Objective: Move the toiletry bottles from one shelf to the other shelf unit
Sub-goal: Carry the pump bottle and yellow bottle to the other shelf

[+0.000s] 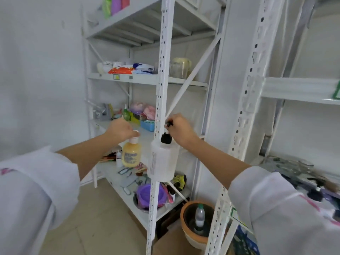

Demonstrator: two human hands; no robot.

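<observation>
My left hand (120, 130) grips the white pump top of a yellow lotion bottle (131, 155), which hangs in the air in front of the left shelf unit (161, 74). My right hand (181, 130) holds a large clear bottle (162, 161) by its black pump head. That bottle hangs right in front of the shelf unit's white front post. A second white shelf unit (301, 89) stands to the right. Both sleeves are white.
The left unit's shelves carry packets, a jar (179, 68), a green bottle (126, 113), a blue basket (147, 125), scissors and a purple lid (147, 195). An orange-rimmed pot (195, 223) with a small bottle sits on the floor. Glassware lies on the right unit's lower shelf (287, 166).
</observation>
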